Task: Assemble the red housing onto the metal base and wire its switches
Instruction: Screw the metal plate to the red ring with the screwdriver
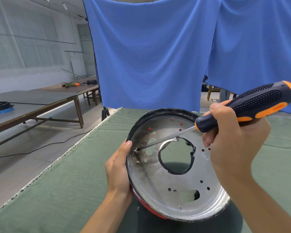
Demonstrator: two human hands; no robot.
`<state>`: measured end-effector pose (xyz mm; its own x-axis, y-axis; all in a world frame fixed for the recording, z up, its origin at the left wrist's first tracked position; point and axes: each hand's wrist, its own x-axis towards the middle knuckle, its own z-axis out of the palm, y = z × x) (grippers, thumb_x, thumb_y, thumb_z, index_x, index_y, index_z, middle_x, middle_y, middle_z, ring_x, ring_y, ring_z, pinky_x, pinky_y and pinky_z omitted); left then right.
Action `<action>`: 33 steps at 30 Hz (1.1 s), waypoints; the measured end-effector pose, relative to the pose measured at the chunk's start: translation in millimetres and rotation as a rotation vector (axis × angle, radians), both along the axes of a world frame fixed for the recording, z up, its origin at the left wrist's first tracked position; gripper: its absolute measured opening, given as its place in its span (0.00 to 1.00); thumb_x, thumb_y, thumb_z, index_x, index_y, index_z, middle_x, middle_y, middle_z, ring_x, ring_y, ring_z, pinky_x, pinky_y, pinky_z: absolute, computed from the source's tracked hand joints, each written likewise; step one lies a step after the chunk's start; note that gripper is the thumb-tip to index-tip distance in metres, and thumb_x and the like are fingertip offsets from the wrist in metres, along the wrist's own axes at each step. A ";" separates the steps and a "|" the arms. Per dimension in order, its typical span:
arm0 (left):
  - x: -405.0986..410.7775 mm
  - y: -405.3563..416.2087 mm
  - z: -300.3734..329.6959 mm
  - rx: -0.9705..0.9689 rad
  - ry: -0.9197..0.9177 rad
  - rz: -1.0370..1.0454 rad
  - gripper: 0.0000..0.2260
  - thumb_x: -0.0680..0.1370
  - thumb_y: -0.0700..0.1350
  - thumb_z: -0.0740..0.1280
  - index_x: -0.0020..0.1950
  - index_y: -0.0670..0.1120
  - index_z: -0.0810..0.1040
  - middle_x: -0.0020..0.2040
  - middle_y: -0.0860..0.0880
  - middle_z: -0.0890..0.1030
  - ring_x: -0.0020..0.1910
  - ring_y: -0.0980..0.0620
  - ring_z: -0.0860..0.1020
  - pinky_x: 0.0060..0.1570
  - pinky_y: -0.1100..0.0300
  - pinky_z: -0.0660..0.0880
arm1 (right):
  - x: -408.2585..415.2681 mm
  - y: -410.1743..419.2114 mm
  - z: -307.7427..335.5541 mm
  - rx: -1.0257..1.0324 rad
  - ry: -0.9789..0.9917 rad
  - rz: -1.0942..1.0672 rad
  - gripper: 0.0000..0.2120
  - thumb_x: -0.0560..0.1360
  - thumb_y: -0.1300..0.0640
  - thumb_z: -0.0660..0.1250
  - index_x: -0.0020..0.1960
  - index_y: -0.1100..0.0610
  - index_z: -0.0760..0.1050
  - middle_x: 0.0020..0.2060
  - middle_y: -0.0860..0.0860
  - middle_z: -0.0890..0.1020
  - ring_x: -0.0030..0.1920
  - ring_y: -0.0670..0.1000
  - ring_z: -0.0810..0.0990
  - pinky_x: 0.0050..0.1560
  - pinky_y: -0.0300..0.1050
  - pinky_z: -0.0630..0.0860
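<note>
Housing [151, 211] shows only as a sliver of red at the lower middle of the frame, peeking out beneath the metal base [158, 180], which is already seated on it and tilted up toward the camera above the green-covered surface [57, 190]. The left hand [120, 170] grips the base's left rim, thumb hooked over the edge onto the inner face, steadying the pair. The right hand [233, 148], at the right of the frame, is wrapped round the lower handle of a black-and-orange screwdriver [252, 105]; its shaft runs down and left across the base, and the tip sits at a hole near the left rim, just beside the left thumb — a small screw seems to be there, though it is too small to be sure. Red shows through several holes toward the top and right of the base, which suggests these are not yet filled; one screw head appears seated near the bottom rim. By my reading the fastening is early to midway — housing and base are mated, one point apparently done, one in hand, others left. No switches or wires are in view, so the wiring looks entirely ahead. Beyond the surface hangs a blue cloth [149, 52], with long tables [32, 101] in the left of the frame.
</note>
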<state>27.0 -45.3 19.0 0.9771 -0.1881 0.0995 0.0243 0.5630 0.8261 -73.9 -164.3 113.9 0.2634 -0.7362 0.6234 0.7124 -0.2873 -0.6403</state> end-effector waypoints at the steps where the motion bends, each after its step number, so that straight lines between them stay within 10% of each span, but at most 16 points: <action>1: 0.2 -0.1 -0.1 -0.002 0.001 0.005 0.09 0.73 0.46 0.68 0.43 0.43 0.85 0.41 0.46 0.85 0.39 0.51 0.82 0.38 0.59 0.79 | 0.1 -0.2 -0.2 0.004 -0.001 0.001 0.10 0.67 0.63 0.65 0.28 0.57 0.72 0.20 0.50 0.75 0.15 0.50 0.65 0.20 0.34 0.62; 18: -1.2 -2.0 -1.7 0.005 0.031 0.081 0.06 0.75 0.43 0.67 0.40 0.43 0.82 0.34 0.50 0.83 0.33 0.55 0.80 0.31 0.63 0.77 | 1.4 1.2 -3.1 -0.054 0.029 -0.001 0.10 0.67 0.62 0.66 0.28 0.54 0.73 0.21 0.55 0.76 0.15 0.50 0.67 0.20 0.35 0.63; 24: -0.2 -4.1 -1.3 0.030 0.123 0.118 0.16 0.75 0.43 0.69 0.56 0.33 0.79 0.54 0.38 0.82 0.54 0.43 0.81 0.61 0.43 0.74 | 1.5 13.9 2.9 -0.252 0.218 -0.098 0.13 0.64 0.50 0.69 0.32 0.60 0.75 0.23 0.53 0.78 0.21 0.52 0.74 0.28 0.45 0.73; 33: 1.6 -7.3 -4.6 0.023 0.117 0.093 0.19 0.74 0.45 0.69 0.60 0.34 0.78 0.58 0.38 0.80 0.60 0.40 0.78 0.63 0.41 0.72 | 18.7 32.9 45.8 -0.478 0.373 -0.132 0.24 0.64 0.49 0.76 0.29 0.52 0.60 0.22 0.47 0.68 0.26 0.49 0.73 0.29 0.40 0.70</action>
<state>28.6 -52.6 14.4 0.9951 -0.0969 -0.0195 0.0698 0.5482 0.8335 -55.2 -131.3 159.8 0.4524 -0.4400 0.7757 0.4042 -0.6741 -0.6182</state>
